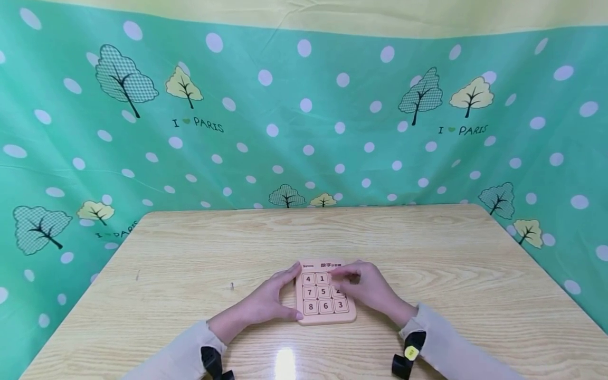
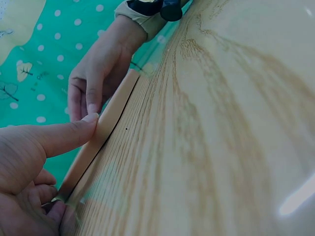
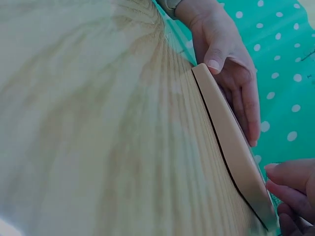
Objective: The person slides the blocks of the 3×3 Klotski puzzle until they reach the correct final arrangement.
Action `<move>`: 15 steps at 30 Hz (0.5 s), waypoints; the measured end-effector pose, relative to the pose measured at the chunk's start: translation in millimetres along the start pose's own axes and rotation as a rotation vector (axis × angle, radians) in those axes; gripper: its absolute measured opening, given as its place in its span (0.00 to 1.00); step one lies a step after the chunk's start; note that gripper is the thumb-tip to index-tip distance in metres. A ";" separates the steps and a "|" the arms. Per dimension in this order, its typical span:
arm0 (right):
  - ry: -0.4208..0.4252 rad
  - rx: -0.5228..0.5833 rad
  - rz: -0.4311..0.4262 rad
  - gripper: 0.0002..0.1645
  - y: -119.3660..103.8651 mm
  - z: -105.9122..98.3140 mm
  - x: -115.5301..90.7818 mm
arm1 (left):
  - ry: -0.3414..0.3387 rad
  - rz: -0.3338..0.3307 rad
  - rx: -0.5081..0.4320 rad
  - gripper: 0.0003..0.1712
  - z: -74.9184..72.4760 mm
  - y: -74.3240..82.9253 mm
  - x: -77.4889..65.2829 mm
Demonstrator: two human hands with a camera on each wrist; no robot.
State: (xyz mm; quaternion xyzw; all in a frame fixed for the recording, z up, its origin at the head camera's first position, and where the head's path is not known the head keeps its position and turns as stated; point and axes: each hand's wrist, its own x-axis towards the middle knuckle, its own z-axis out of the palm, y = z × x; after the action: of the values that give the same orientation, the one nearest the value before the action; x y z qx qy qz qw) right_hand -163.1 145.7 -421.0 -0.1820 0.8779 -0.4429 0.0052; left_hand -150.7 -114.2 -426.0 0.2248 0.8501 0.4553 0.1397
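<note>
In the head view a pale wooden number slide puzzle point(image 1: 328, 320) lies flat on the table. Its visible tiles read 4 and 1 on top, then 7, 5 and a partly covered 2 tile point(image 1: 338, 290), then 8, 6 and 3. My left hand point(image 1: 266, 300) grips the puzzle's left side, thumb at the near corner and fingers toward the far corner. Over the upper right cells hovers my right hand point(image 1: 370, 287), thumb and forefinger slightly apart. It hides the top right cell; whether the fingertips touch a tile is unclear. Both wrist views show the puzzle's edge point(image 2: 110, 115) side-on.
A light wood-grain table point(image 1: 190, 243) surrounds the puzzle. Behind it hangs a green dotted curtain point(image 1: 332, 126) with printed trees. Each wrist wears a black camera strap point(image 1: 408, 353). A bright reflection point(image 1: 285, 364) shows near the front.
</note>
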 end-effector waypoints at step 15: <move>-0.080 -0.031 -0.029 0.14 4.9 -14.0 -11.5 | 0.003 -0.001 0.015 0.60 -0.2 1.7 -0.5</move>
State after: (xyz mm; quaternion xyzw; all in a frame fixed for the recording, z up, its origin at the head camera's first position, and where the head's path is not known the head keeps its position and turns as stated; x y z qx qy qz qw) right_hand -156.3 162.9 -418.1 -0.2125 0.8810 -0.4215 0.0312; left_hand -150.0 -113.8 -424.5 0.2249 0.8537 0.4492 0.1371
